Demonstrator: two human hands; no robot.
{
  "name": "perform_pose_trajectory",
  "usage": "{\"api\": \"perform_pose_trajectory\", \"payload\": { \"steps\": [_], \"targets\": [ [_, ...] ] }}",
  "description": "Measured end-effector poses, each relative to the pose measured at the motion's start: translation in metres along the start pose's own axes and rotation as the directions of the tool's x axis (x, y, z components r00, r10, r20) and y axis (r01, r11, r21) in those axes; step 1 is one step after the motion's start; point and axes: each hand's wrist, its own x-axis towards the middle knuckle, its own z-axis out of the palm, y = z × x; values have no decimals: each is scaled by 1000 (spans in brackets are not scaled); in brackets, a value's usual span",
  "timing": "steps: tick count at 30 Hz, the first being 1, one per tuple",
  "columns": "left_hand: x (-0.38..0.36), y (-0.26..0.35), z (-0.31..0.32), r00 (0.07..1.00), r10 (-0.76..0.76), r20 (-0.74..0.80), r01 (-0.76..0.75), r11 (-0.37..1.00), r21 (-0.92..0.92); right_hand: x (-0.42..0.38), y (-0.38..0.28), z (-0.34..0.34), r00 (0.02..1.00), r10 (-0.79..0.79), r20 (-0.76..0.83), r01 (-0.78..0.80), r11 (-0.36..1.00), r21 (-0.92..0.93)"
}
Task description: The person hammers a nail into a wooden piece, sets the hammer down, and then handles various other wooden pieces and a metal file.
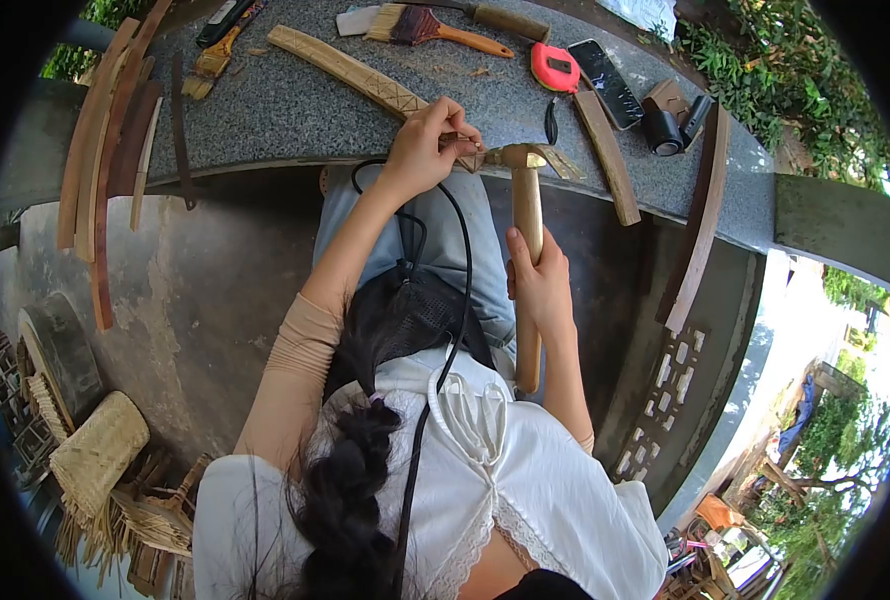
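Note:
My right hand is wrapped round the wooden handle of a claw hammer, which points away from me. Its brass-coloured head is at the near edge of the stone table, just right of my left hand. There the thumb and fingertips are pinched together over the near end of a wooden strip marked with a zigzag triangle pattern. Something tiny shows at the fingertips, too small to name. The strip lies slantwise across the table, its near end by the hammer head.
On the grey stone table are a wide paintbrush, a smaller brush, a red tape measure, a phone and a short wooden piece. Several wooden strips overhang the left edge. A black cable hangs before me.

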Motion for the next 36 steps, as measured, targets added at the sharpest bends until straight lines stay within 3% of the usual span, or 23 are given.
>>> {"api": "perform_pose_trajectory", "payload": {
  "steps": [7,9,14,19,25,29,31,34,36],
  "targets": [
    [-2,4,0,990,130,-46,-124,985,117,2,-2,-10,997,-64,-33,61,994,-93],
    [-2,4,0,988,143,-52,-136,983,126,0,-6,-12,975,-203,-92,187,969,-161],
    [-3,5,-1,980,186,-66,-176,975,138,-5,-15,-6,947,-292,-136,278,954,-114],
    [-5,3,-2,994,101,-47,-94,987,130,-3,-14,-7,968,-250,-34,237,949,-210],
    [-3,2,-1,975,205,-89,-195,975,107,-9,-10,1,927,-334,-169,320,941,-107],
    [-3,3,-3,979,179,-93,-167,977,131,-11,-11,-8,945,-320,-75,288,916,-279],
    [-5,2,-3,993,105,-50,-100,991,85,-16,-15,-9,959,-271,-78,248,943,-221],
    [-5,-2,0,993,95,-73,-91,994,54,-13,-11,3,909,-368,-194,356,930,-93],
    [-6,-2,-1,991,99,-85,-95,994,52,-7,-11,1,912,-394,-117,354,897,-264]
  ]
}}
